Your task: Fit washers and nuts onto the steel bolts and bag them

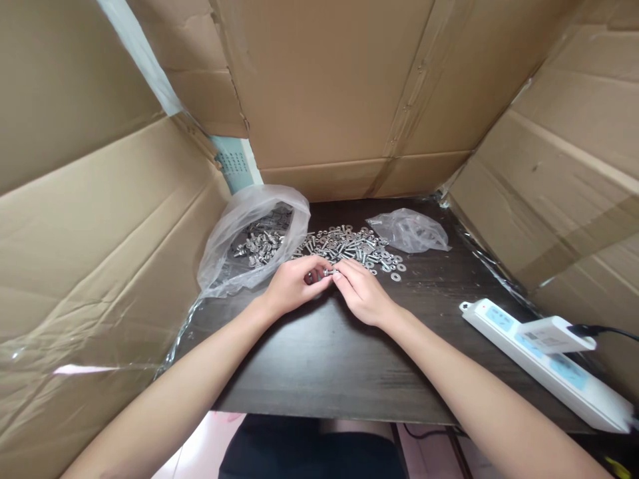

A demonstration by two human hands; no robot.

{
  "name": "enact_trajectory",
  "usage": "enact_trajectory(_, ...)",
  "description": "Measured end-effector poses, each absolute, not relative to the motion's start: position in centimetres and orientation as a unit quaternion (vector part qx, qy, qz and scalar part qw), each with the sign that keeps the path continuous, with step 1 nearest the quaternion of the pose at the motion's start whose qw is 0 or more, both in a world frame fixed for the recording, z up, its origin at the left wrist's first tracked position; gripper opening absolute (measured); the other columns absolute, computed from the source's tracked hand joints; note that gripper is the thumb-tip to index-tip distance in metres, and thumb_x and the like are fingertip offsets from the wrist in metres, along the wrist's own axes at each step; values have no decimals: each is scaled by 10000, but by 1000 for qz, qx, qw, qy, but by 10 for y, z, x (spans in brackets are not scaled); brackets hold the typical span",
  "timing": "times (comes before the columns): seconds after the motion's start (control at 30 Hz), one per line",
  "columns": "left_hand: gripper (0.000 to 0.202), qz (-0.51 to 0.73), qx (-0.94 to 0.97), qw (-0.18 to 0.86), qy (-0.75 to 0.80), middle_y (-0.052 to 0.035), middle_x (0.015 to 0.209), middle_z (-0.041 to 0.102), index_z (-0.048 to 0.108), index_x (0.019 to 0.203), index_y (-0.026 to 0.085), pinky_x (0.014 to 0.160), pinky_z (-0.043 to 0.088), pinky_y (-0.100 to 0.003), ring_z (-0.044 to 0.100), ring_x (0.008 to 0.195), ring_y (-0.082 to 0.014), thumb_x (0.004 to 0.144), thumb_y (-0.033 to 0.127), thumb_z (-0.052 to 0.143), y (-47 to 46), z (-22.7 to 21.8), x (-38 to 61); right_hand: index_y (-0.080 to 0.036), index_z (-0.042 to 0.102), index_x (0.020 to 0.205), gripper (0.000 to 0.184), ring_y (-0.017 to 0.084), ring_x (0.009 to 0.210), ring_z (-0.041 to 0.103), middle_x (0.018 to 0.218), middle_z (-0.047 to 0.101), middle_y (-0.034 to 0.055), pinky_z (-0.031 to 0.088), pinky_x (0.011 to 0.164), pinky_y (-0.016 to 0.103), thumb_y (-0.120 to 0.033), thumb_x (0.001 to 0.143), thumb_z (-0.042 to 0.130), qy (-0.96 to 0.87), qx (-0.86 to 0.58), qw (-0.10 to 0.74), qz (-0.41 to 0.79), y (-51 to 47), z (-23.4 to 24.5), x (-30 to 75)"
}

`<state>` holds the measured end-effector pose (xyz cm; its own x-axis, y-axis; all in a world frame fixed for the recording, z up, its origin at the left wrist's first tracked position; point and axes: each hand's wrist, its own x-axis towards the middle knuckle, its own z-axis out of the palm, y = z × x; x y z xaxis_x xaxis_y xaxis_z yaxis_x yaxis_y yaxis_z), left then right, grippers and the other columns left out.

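Note:
Over the near edge of a pile of loose hardware, my left hand (298, 285) and my right hand (363, 291) meet. A small metal bolt (328, 272) spans the gap between them. The thumb and fingers of my left hand close round one end, and my right hand pinches the other. Whether a washer or nut sits on it is too small to make out. Just beyond lie bolts (351, 250) mixed with flat washers (396, 277). To the left, an open clear plastic bag (214, 266) holds bolts that look fitted with washers (264, 247).
A smaller crumpled plastic bag (414, 229) lies at the back right of the dark table (319, 372). On the right stands a white power strip (539, 372) with a white adapter (556, 334) and black cable plugged in. Cardboard walls (339, 80) enclose the back and sides.

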<state>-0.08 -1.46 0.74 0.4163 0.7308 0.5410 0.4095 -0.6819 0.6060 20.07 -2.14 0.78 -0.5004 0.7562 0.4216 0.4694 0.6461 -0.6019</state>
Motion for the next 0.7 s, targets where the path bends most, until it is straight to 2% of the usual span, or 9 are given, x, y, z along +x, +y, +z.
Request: enact_trajectory(0.7, 82, 411, 821, 199, 343, 5, 815, 706, 680, 1003, 175, 637, 525, -196, 651, 672, -97, 940, 229, 683, -16, 8, -1, -232, 428, 787, 300, 219, 792, 515, 775, 546, 34, 421, 800, 380, -260, 1074, 346, -844, -355, 346, 206, -21, 10, 200)
